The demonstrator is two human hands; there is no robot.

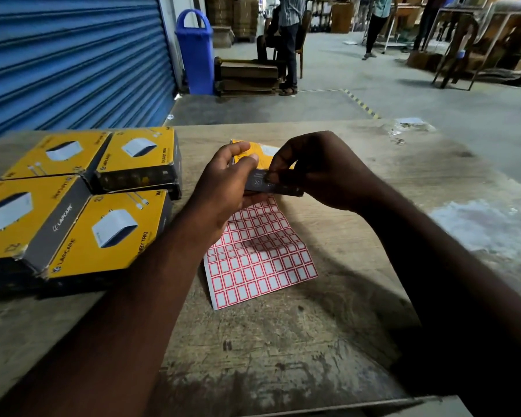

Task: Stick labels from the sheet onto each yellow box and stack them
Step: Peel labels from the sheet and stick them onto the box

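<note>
Held box: a flat yellow cardboard box with a dark grey side [271, 185] is lifted above the table, tilted so its grey edge faces the camera, with the label sheet below it.
Left hand: the left hand [226, 188] grips the box's left end, thumb on the yellow top and fingers curled underneath.
Right hand: the right hand [316, 173] is closed at the box's right end, fingertips pressed on the grey edge; whether a label lies under them cannot be told.
Label sheet: a white sheet of small red-bordered rectangular labels [260, 257] lies flat on the table, its far end hidden under the hands.
Other boxes: four yellow boxes of the same kind [82, 200], printed with a white device, sit grouped close together on the table's left side; the far right one rests on another box.
Table: a worn, scratched wooden table [283, 341] carries everything.
Surroundings: a blue ribbed roller shutter [73, 61] stands to the left, a blue plastic bin [194, 52] beside it, and people [289, 40] stand on the concrete floor beyond.
</note>
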